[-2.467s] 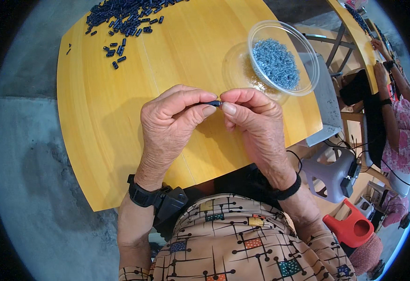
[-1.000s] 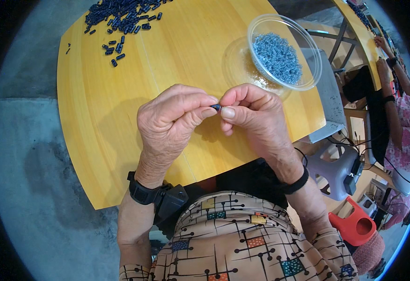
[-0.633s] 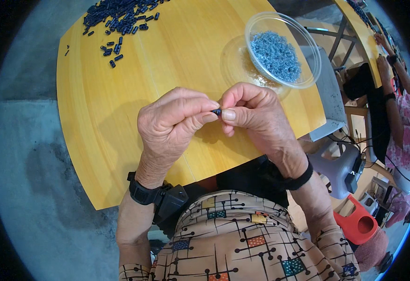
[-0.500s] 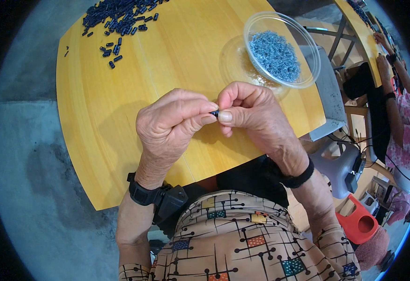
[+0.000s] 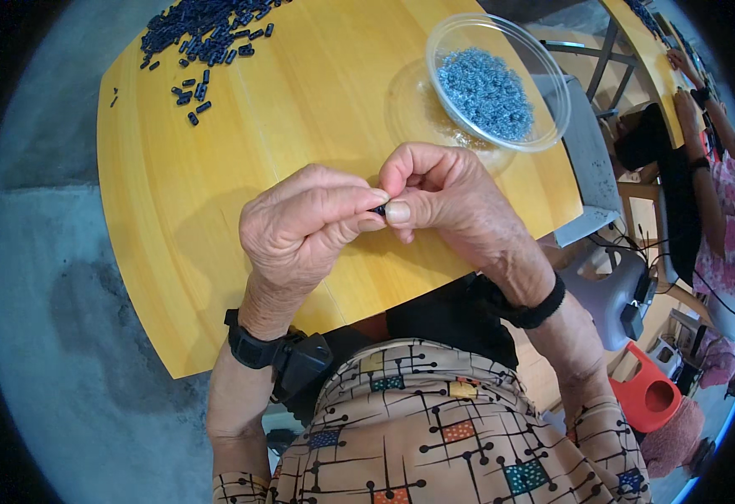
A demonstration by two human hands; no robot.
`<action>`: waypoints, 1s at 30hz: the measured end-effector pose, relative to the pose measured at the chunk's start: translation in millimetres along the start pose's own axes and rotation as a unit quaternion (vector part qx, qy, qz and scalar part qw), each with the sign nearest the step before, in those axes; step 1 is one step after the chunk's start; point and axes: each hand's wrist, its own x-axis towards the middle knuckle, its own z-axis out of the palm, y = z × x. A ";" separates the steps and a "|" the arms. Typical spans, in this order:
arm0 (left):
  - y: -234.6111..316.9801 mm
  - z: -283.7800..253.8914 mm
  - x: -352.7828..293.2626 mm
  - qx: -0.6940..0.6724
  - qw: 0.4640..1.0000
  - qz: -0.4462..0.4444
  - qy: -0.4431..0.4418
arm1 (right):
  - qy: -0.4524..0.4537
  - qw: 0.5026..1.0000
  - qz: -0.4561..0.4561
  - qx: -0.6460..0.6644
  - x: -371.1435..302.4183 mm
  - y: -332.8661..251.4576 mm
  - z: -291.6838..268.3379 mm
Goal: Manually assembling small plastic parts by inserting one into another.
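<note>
My left hand (image 5: 304,227) and my right hand (image 5: 447,197) meet fingertip to fingertip above the yellow wooden table (image 5: 241,143). Between them they pinch one small dark blue piece (image 5: 378,207), of which only a sliver shows; the fingers hide the rest. A clear plastic bowl (image 5: 544,76) of small light blue pieces stands just beyond my right hand. A pile of small dark blue pieces (image 5: 204,29) lies at the far left of the table.
A grey floor (image 5: 48,319) runs along the left. To the right another person (image 5: 711,193) in a pink patterned top sits at a second yellow table (image 5: 640,34). A grey chair (image 5: 615,290) and a red container (image 5: 648,395) stand lower right.
My fingertips have closed in on the small dark piece, which showed as a longer stick 2.5 s ago. Both hands have stayed in the same spot.
</note>
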 end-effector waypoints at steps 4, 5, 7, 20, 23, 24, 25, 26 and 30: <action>-0.9 -1.9 0.1 0.040 0.999 0.016 -0.004 | -0.009 1.000 0.002 0.009 0.7 0.2 -1.7; -0.4 -2.1 0.7 0.041 0.999 0.016 -0.004 | -0.019 1.000 0.002 0.021 0.7 1.2 -3.3; 1.3 -3.6 2.3 0.072 0.997 0.028 -0.013 | -0.029 0.999 0.001 0.032 -0.3 0.4 -4.6; 1.6 -1.5 1.5 0.081 0.997 0.015 -0.001 | -0.010 1.000 -0.009 -0.007 -1.0 3.9 -3.0; 0.2 -1.0 1.1 0.086 0.996 0.020 0.002 | 0.009 1.000 -0.010 -0.027 -0.4 4.2 -0.7; -0.1 -1.3 1.0 0.086 0.996 0.018 0.003 | 0.015 0.999 -0.011 -0.030 0.0 4.3 -0.1; -0.1 -1.5 1.0 0.086 0.996 0.016 0.005 | 0.015 0.999 -0.012 -0.030 0.3 4.0 0.4; 0.4 -1.3 1.3 0.086 0.996 0.017 0.005 | 0.011 0.999 -0.018 -0.024 0.5 3.7 0.9; 2.3 0.9 1.6 0.019 0.998 -0.021 0.048 | 0.031 0.998 -0.045 0.010 -3.1 4.4 5.1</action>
